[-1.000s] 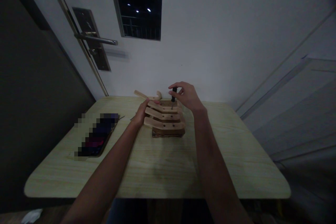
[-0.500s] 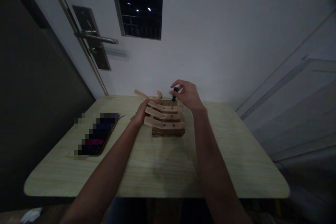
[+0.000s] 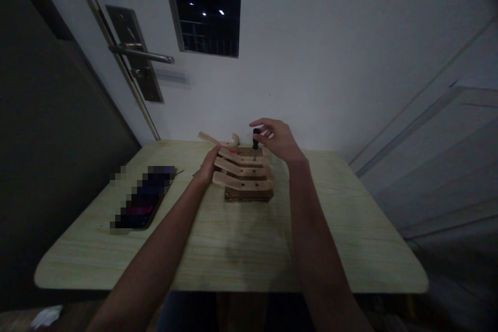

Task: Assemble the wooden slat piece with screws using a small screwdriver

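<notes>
A wooden base block (image 3: 248,194) lies at the far middle of the table with three curved pale wooden hook pieces (image 3: 243,183) laid across it. My left hand (image 3: 210,165) grips the left end of the rearmost hook piece, fingers wrapped on it. My right hand (image 3: 279,140) pinches the black handle of a small screwdriver (image 3: 256,140), which stands upright with its tip on that same piece. A loose curved wooden piece (image 3: 220,141) lies behind the block near the wall.
The pale wood-grain table (image 3: 233,249) stands against a white wall. A dark flat object (image 3: 143,199), blurred out, lies at the left. A door with a metal lever handle (image 3: 142,54) is at the far left. A dark window (image 3: 206,5) is above.
My right hand's fingers have shifted round the screwdriver handle, and the handle has tilted slightly left. My left hand and the wooden pieces have stayed put.
</notes>
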`<state>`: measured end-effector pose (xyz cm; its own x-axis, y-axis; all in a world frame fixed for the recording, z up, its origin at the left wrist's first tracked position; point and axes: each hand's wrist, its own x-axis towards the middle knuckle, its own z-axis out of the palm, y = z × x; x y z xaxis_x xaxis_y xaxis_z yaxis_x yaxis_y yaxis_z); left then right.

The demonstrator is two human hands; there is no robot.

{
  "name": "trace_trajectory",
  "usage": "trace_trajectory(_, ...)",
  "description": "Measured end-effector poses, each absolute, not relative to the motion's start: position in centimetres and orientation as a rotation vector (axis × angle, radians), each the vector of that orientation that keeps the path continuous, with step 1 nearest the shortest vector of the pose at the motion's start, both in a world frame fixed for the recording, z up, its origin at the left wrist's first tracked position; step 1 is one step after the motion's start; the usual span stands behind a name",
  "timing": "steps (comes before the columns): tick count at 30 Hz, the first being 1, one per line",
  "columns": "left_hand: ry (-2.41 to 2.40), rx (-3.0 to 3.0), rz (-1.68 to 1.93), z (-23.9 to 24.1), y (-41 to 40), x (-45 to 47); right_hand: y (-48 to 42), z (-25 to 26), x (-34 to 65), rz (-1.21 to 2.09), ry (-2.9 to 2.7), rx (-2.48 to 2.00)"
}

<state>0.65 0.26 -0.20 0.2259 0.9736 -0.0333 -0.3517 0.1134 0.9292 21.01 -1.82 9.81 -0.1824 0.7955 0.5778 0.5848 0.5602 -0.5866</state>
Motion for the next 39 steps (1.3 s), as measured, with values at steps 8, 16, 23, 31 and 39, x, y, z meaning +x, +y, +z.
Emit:
trace_trajectory(8,0.850,1.046,1.168,-0.41,0.56,0.55,-1.52,9.63,21.16,0.280,-1.869,-1.176)
trace_trajectory(16,0.814,1.061,1.173,-0.50,0.74,0.71,-1.42,9.64,21.67,0.480,-1.923,-1.136)
trace_trajectory(23,0.848,1.061,1.175,-0.07,0.31,0.73,-1.75,9.87,21.01,0.299,-1.923,-1.241)
trace_trajectory(31,0.856,1.058,1.166,-0.45,0.84,0.82,-1.42,9.62,21.48,0.504,-2.005,-1.143)
trace_trajectory(39,0.877,1.074,1.159,0.03,0.48,0.83,-1.70,9.53,20.90,0.352,-1.871,-1.350)
